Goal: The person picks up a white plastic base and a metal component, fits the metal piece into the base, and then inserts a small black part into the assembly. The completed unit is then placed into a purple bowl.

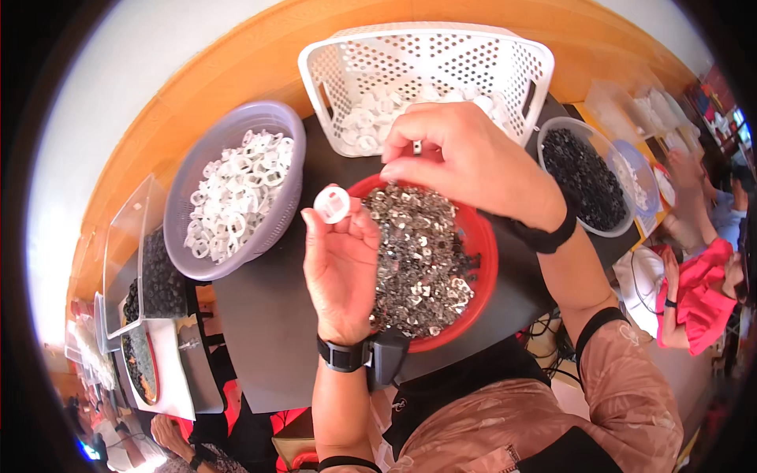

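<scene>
Between the thumb and fingers of my left hand (344,256) is a round white plastic part (332,204), its slotted face turned up. My right hand (473,158) is over the far side of a red bowl (487,256), fingers curled into a pinch. A small shiny metal piece (417,147) shows between those fingers; its exact shape is hidden. Small metal pieces (422,268) fill the bowl. Behind my right hand stands a white perforated basket (426,39) with white plastic parts (367,126) inside.
On the left, a purple-grey basket (180,213) holds white ring-shaped parts (236,193). A clear bin (126,252) of black parts lies farther left. To the right is a bowl of black pieces (583,173). Other people, one in a red shirt (702,296), sit nearby.
</scene>
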`<state>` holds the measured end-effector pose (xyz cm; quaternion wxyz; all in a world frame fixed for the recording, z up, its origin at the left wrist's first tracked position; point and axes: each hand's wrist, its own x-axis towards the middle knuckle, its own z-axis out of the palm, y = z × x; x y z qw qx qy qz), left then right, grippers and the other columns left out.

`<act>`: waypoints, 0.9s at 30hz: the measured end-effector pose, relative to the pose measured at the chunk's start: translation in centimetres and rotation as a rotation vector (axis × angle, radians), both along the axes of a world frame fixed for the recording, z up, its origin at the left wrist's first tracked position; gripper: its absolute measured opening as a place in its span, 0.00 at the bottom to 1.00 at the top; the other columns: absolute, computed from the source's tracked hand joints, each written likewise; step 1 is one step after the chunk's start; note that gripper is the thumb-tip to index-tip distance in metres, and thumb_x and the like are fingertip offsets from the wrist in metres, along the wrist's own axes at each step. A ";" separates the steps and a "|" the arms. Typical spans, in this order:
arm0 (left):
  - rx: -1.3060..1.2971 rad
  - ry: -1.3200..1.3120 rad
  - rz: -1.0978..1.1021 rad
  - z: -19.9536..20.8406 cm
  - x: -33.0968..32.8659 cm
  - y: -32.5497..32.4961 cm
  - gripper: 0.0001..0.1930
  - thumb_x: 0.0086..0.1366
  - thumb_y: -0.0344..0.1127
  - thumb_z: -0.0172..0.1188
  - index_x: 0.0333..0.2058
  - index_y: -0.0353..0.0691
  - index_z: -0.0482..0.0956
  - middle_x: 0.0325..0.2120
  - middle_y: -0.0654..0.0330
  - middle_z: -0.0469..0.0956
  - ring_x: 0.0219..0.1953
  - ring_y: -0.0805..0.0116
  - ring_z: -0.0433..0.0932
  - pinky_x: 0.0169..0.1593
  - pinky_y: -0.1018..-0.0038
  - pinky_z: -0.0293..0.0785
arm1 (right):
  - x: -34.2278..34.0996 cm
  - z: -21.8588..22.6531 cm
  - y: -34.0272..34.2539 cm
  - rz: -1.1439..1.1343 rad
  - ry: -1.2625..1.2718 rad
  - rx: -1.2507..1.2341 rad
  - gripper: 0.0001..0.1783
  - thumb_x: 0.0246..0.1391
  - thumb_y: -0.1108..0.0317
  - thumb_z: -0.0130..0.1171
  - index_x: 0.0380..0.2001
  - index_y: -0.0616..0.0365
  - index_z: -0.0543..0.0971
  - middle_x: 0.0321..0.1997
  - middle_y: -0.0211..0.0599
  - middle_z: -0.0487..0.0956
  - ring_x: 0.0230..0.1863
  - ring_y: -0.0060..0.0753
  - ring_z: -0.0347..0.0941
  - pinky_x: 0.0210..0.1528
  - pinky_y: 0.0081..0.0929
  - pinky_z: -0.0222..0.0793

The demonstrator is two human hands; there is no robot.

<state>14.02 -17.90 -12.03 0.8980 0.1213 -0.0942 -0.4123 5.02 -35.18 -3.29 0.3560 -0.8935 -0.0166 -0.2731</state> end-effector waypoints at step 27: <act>0.112 -0.100 -0.076 1.1 -1.1 0.1 0.19 0.69 0.41 0.51 0.52 0.32 0.67 0.41 0.51 0.74 0.37 0.69 0.74 0.44 0.75 0.76 | -4.8 -6.4 -2.2 -0.026 0.436 -0.680 0.05 0.46 0.72 0.54 0.23 0.62 0.76 0.30 0.43 0.74 0.33 0.45 0.75 0.37 0.40 0.69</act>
